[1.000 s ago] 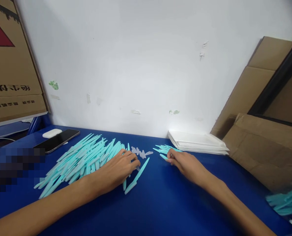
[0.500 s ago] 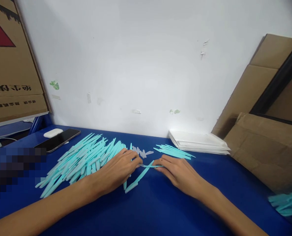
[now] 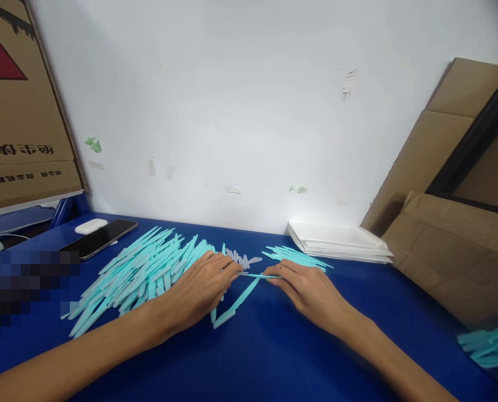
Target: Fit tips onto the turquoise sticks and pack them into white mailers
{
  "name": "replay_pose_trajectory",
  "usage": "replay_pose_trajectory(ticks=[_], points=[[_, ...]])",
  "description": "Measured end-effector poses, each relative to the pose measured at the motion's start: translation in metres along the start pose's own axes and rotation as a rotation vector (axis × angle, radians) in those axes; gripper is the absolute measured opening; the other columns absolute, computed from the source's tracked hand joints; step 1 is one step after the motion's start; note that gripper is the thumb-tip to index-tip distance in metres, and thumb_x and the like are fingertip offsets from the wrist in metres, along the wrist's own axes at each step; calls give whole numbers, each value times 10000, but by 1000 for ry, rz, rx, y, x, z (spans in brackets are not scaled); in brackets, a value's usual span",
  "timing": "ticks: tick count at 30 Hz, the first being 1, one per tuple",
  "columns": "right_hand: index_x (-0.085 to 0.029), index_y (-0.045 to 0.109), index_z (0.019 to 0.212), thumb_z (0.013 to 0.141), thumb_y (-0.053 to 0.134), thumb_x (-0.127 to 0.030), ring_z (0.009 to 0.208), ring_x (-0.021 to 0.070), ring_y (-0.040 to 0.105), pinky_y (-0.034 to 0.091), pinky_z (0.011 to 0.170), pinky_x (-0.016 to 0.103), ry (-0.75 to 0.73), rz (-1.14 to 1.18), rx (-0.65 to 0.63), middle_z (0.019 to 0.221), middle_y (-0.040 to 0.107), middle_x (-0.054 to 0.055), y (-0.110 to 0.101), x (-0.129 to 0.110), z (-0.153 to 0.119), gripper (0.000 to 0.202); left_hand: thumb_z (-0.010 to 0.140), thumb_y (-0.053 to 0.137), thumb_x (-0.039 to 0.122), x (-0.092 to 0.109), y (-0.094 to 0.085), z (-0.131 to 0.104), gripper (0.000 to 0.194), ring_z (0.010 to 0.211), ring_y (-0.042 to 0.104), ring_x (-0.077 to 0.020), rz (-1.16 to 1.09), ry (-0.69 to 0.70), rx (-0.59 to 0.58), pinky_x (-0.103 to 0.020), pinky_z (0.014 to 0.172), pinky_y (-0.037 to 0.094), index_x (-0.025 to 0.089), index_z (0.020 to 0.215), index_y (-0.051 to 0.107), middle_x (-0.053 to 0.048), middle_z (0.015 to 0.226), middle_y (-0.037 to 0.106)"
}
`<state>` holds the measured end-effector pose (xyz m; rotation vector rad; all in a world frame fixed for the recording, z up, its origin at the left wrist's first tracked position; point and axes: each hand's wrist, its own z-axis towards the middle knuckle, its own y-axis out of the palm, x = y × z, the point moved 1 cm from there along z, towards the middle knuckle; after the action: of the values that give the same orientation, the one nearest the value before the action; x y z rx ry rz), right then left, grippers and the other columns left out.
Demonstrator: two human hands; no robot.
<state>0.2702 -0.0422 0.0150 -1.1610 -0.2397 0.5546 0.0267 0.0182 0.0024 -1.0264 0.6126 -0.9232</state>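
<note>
A slim turquoise eyebrow razor is stretched level between my two hands. My left hand is closed in a pinch on its left end, where a bit of translucent cap shows at the fingertips. My right hand pinches the handle's right end. Just below lies a single loose razor, slanting on the blue table. Beside and behind my left hand spreads a big pile of razors. Several translucent caps lie beyond my fingers. A smaller row of razors sits behind my right hand.
A stack of white sheets or trays stands against the wall. On the left are a phone and a white case. Cardboard borders the right side, with more turquoise razors in a container at the edge.
The held razor and my right fingers have risen slightly, and the razor now lies straighter between my hands. The pile and the loose razor have not moved.
</note>
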Motion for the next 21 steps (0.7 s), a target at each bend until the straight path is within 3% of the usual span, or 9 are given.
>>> replay_pose_trajectory(ticks=[7, 12, 16, 21], points=[[-257, 632, 1185, 1058, 400, -314, 809, 183, 678, 501, 666, 278, -20, 17, -3, 1004, 703, 47, 3, -2, 0, 270, 1042, 376, 183, 5, -1, 0, 244, 890, 601, -202, -51, 49, 52, -359, 792, 443, 189, 1135, 601, -52, 986, 657], [-286, 551, 1296, 1049, 445, -315, 904, 182, 703, 525, 727, 270, -50, 152, 2, 1087, 718, 28, 3, -12, -1, 270, 1004, 407, 93, 13, 4, -4, 267, 816, 582, -182, -65, 135, 132, -338, 747, 448, 175, 1187, 582, -46, 939, 659], [-287, 542, 1264, 1049, 451, -299, 937, 166, 712, 539, 780, 262, -64, 237, 43, 1120, 724, 21, 4, -19, -3, 234, 953, 407, 7, 19, 3, -8, 362, 723, 506, -152, -127, 149, 167, -277, 651, 412, 185, 1236, 546, -23, 888, 618], [-278, 541, 1284, 1051, 443, -304, 898, 175, 720, 545, 762, 265, -124, 202, 39, 1016, 737, 29, 9, -20, -5, 255, 964, 395, 34, 26, 0, -8, 314, 658, 452, -152, -92, 142, 125, -266, 569, 338, 195, 1176, 562, -4, 793, 564]])
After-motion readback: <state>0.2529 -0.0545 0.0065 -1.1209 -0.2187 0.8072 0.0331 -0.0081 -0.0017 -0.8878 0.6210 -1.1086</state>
